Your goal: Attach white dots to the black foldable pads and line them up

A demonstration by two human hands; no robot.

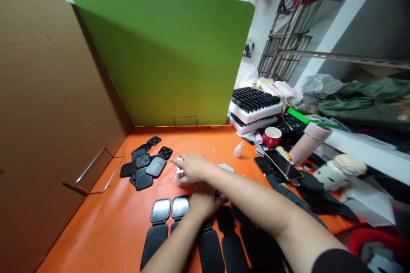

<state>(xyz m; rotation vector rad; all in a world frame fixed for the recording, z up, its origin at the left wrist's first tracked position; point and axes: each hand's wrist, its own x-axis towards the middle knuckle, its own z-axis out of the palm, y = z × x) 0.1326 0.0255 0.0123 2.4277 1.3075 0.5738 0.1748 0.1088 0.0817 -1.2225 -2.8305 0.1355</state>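
Observation:
My right hand (193,168) reaches across my left one, its fingers curled around a small clear pack (179,172) of round silvery-white pieces. Just below it, my left hand (204,199) rests low over a row of black hinged pieces; its fingers are mostly hidden by my right forearm, and only the thumb shows beside a dark piece. In that row, two flaps carry bright mirrors, the left mirror (161,210) and the right mirror (180,207). Long black bodies (211,251) extend toward me, partly covered by my arms.
Loose black pieces (144,177) lie in a heap at left. A small dropper bottle (238,149), a phone (283,164), a red mug (272,137) and a pink tumbler (310,143) stand or lie to the right. Stacked white trays (254,115) and a green divider (160,51) are behind.

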